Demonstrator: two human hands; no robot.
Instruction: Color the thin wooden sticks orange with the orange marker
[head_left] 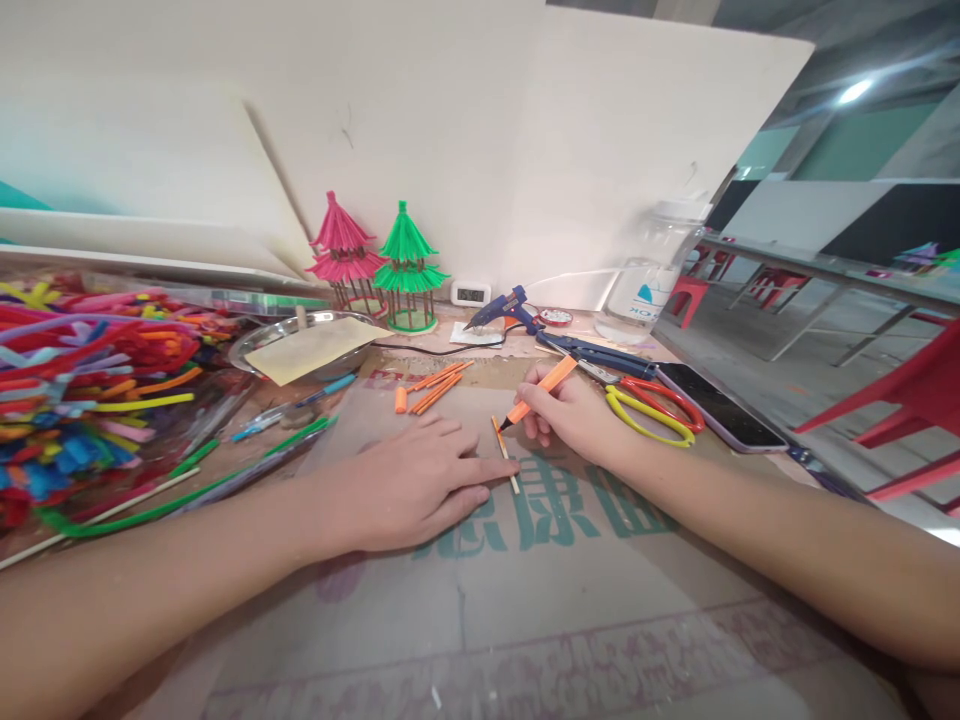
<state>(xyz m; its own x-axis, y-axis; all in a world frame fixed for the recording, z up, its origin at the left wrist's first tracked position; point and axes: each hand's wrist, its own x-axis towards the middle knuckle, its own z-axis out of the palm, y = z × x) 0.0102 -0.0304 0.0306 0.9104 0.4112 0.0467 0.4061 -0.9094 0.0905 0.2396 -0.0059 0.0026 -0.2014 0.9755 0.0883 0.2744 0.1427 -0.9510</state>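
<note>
A short thin wooden stick (514,483), orange along its upper part, lies on the translucent sheet (420,640). The index fingertip of my left hand (420,480) rests on its lower part, with the fingers spread on the sheet. My right hand (559,405) grips an orange marker (553,378), its dark tip touching the stick's upper part. Several orange sticks (439,388) lie beyond my left hand, beside an orange marker cap (401,400).
Pipe cleaners (67,400) heap up at the left, near a metal bowl (241,348). Behind stand pink (343,245) and green (407,250) pagoda models, a blue glue gun (499,308) and a plastic jar (645,285). Scissors (664,405) and a phone (720,405) lie right.
</note>
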